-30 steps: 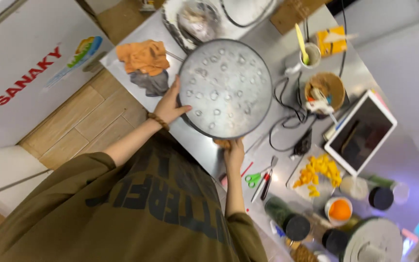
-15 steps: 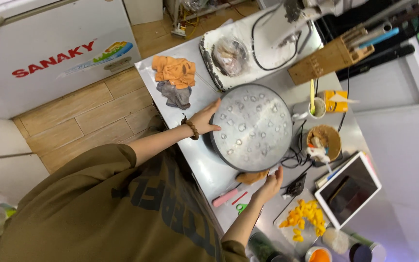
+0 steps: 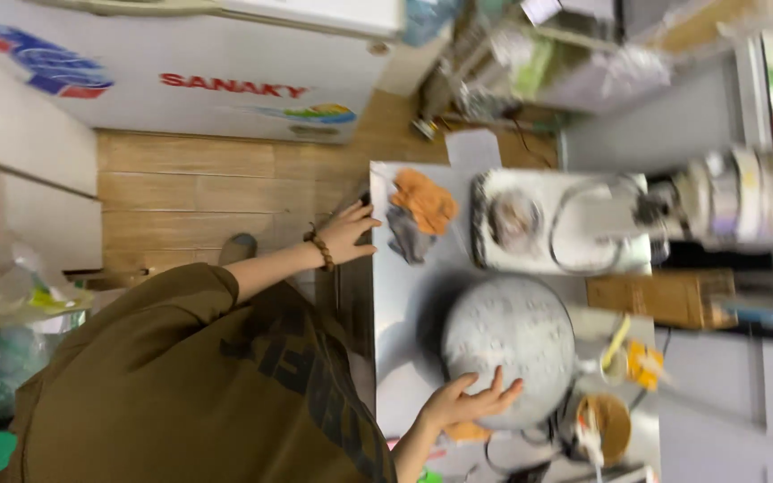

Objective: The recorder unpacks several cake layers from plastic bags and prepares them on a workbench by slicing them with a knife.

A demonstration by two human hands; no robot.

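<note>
A round grey lid [image 3: 516, 344], speckled with droplets, lies on the steel counter [image 3: 397, 358]. My right hand [image 3: 469, 402] rests on the lid's near rim, its fingers spread flat and closed on nothing. My left hand [image 3: 347, 234], with a bead bracelet at the wrist, is at the counter's left edge with loosely bent fingers and nothing in it. It is just beside an orange cloth [image 3: 427, 201] and a grey cloth [image 3: 404, 237]. The view is blurred and turned on its side.
Beyond the lid sit a white tray with a cable [image 3: 574, 224], a wooden block [image 3: 659, 300], a cup with utensils [image 3: 617, 356] and a brown bowl [image 3: 606, 427]. A white chest freezer [image 3: 225, 72] stands on the wooden floor [image 3: 190, 192]. A plastic bag [image 3: 11, 282] lies at the left.
My left hand has let go of the lid and moved to the counter's edge by the cloths. The lid has come down flat on the counter, with my right hand still on its rim.
</note>
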